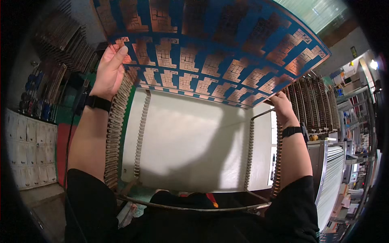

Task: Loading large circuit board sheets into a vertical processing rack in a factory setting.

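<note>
A large blue circuit board panel (204, 60) with rows of copper-coloured patterns is raised and tilted across the top of the view. My left hand (108, 72) grips its left edge, thumb lying on the patterned face. At the panel's lower right corner is my right hand (283, 107), its fingers curled round the edge and partly hidden. Between my forearms stands a wire rack (114, 137) with coiled, slotted uprights. A pale flat surface (190, 137) shows through the rack, with shadows across it.
More coiled racks (314, 103) stand at the right, above a metal-framed stack of pale sheets (334, 174). White lockers (30, 148) line the far left. Dark racks (67, 50) stand at the upper left. The rack's front bar (194, 209) crosses close to my body.
</note>
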`<state>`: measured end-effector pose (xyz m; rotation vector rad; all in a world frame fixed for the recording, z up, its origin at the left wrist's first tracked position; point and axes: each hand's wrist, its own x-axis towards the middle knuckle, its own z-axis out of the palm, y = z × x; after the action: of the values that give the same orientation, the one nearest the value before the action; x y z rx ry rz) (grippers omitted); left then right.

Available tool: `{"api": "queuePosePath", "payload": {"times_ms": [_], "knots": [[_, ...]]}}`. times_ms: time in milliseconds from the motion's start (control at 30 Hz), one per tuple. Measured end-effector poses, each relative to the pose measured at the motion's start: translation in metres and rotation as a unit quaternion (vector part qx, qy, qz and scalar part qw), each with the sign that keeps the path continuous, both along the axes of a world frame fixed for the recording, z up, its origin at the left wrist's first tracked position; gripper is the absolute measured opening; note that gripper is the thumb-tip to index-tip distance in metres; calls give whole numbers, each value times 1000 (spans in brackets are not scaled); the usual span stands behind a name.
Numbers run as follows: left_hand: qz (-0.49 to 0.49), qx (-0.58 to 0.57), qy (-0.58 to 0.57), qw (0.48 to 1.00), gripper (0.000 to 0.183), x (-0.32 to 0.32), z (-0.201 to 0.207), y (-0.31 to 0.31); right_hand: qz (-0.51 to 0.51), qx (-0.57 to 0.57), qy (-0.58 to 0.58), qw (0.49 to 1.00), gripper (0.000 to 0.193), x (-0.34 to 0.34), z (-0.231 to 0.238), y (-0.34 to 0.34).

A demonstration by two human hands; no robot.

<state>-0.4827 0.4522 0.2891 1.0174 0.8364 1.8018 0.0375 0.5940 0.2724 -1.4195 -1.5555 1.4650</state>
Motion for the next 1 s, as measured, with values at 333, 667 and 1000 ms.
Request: {"api": "queuePosePath", "payload": {"times_ms": [333,667,1000], "knots": [[23,2,17,1000,28,-4,-7,-2,-32,109,-53,992,25,-20,-19,-1],[24,1,55,998,30,-6,-9,5,-75,261,-79,959,28,10,-2,-8],[44,-25,78,996,36,-8,-6,0,290,9,-381,878,46,54,70,-310]]}}
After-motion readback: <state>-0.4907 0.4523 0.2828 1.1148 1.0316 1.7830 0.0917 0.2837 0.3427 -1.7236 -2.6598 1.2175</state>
